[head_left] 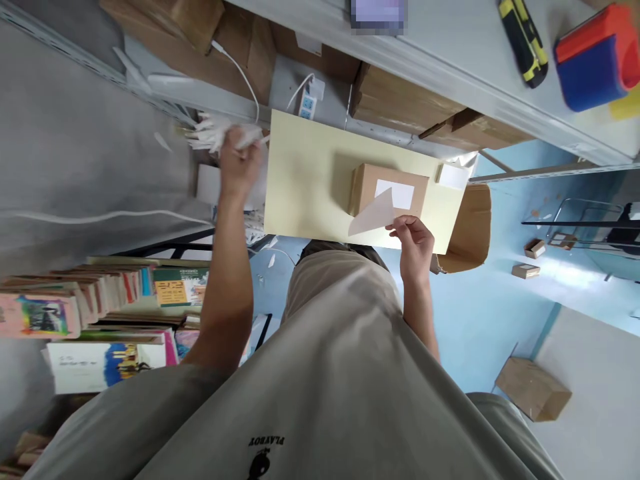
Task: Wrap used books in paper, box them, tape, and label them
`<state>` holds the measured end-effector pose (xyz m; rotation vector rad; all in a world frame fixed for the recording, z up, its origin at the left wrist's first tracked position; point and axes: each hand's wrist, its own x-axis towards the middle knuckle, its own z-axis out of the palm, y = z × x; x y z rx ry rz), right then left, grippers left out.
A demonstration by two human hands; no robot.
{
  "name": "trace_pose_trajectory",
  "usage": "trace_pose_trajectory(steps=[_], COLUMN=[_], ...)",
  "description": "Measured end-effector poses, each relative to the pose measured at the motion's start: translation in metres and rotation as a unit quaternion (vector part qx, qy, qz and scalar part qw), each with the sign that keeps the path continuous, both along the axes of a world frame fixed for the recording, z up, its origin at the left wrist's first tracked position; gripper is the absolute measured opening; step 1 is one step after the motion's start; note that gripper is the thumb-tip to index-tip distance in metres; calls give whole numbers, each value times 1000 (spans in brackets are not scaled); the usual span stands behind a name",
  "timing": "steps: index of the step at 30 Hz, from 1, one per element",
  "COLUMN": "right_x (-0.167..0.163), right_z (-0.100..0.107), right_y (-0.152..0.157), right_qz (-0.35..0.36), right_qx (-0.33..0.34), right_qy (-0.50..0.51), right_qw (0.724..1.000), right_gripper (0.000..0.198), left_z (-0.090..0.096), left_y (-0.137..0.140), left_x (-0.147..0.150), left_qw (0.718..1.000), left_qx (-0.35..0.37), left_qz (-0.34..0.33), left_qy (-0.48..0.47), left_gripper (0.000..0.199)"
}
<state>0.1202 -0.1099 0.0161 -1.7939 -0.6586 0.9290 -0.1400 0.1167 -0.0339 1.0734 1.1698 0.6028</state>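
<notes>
My right hand pinches a thin white paper sheet by its right corner. This sheet looks like a label and hangs tilted over the near edge of a closed cardboard box. On the box's top lies a white label. Off the table's left end, my left hand is closed with curled fingers at a heap of white paper strips. White paper shows around its fingertips, but I cannot make out what they hold. The box rests on a pale yellow tabletop.
A stack of white labels sits at the table's right end. Behind are a power strip and cardboard boxes. A utility knife and tape dispenser lie on the upper shelf. Books fill the left; an open carton stands right.
</notes>
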Motion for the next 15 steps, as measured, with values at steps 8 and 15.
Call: trace_pose_trajectory(steps=[8, 15], right_x=[32, 58], right_z=[-18, -31], right_y=[-14, -32], right_qz=[80, 156], right_qx=[76, 72], right_qy=[-180, -184], right_qw=[977, 968], right_gripper=[17, 14], left_z=[13, 2], left_y=[-150, -174], left_x=[135, 184], left_qw=[990, 994], left_qx=[-63, -70], left_qz=[-28, 45], left_qy=[-126, -73], left_gripper=[58, 48])
